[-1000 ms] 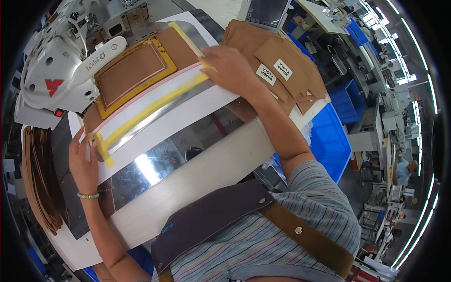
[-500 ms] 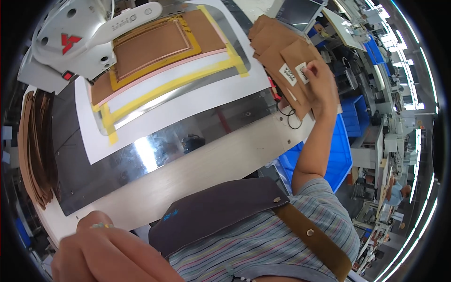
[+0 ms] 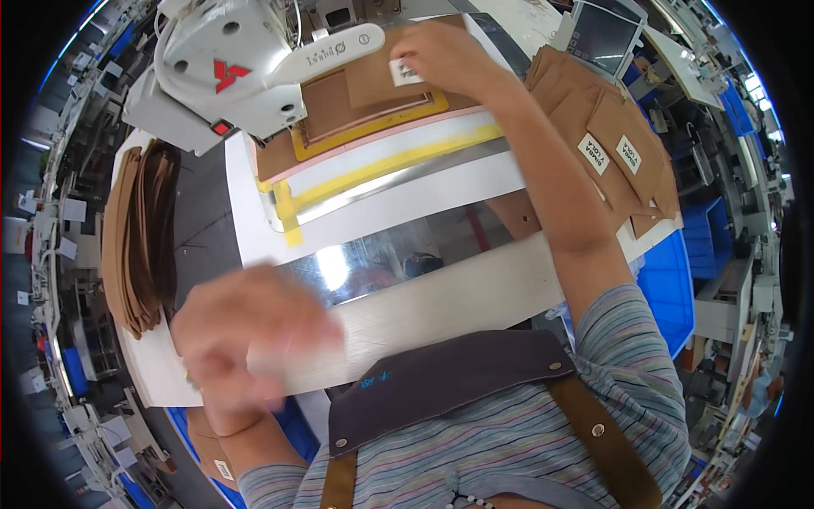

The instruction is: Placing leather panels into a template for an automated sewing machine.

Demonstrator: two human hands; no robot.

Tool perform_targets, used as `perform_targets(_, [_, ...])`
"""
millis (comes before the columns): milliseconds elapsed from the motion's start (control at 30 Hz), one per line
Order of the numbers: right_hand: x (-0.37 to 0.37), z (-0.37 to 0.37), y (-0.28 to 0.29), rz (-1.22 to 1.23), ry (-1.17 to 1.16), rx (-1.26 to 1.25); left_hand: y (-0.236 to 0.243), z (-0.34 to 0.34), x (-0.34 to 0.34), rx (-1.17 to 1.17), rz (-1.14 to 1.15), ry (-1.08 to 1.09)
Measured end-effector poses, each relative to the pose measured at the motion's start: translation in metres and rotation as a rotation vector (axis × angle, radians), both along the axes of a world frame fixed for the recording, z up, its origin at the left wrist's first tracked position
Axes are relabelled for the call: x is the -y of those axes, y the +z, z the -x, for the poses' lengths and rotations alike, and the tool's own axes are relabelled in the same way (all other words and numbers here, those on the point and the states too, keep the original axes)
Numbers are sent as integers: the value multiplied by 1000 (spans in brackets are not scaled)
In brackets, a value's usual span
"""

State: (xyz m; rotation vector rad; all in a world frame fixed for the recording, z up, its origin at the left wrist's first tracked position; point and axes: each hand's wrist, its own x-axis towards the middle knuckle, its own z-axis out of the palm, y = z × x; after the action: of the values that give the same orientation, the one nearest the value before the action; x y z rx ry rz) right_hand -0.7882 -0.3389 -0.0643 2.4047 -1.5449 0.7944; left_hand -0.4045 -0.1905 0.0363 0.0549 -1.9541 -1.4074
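At the left edge of the work table point(image 3: 407, 316), a stack of brown leather pieces point(image 3: 136, 242) lies on edge, well apart from both hands. Just right of it, near the table's front left corner, the left hand point(image 3: 246, 335) is raised above the pale front strip; it is blurred, so I cannot tell whether its fingers are spread or closed, and nothing shows in it. Behind it, at the back left of the table, the white sewing machine head point(image 3: 229, 72) overhangs the yellow-edged clamp frame point(image 3: 373, 157), hiding the frame's left part. A brown leather panel point(image 3: 356, 106) lies inside that frame, toward the table's back edge. The right hand point(image 3: 449, 55) reaches across to it, fingers curled down and pressing a smaller brown piece with a white label point(image 3: 403, 75) onto the panel; the forearm crosses over the shiny metal plate point(image 3: 398, 246). At the right edge lies a pile of labelled brown pieces point(image 3: 619, 144), with a blue bin point(image 3: 678, 280) just beyond the table's right corner.
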Motion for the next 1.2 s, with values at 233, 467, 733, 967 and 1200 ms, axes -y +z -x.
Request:
perform_targets(233, [21, -60, -33, 20, 36, -75, -101, -41, 88, 763, 595, 668])
perform_targets(467, [30, -78, -58, 114, 51, -80, -158, -40, 162, 756, 737, 787])
perform_targets(733, [38, -69, -56, 52, -14, 146, -167, -7, 208, 859, 549, 719])
perform_targets(967, [34, -75, -64, 74, -13, -21, -151, 27, 210, 935, 492, 546])
perform_targets(1200, [34, -90, -67, 137, -44, -29, -159, 22, 219, 806, 671, 541])
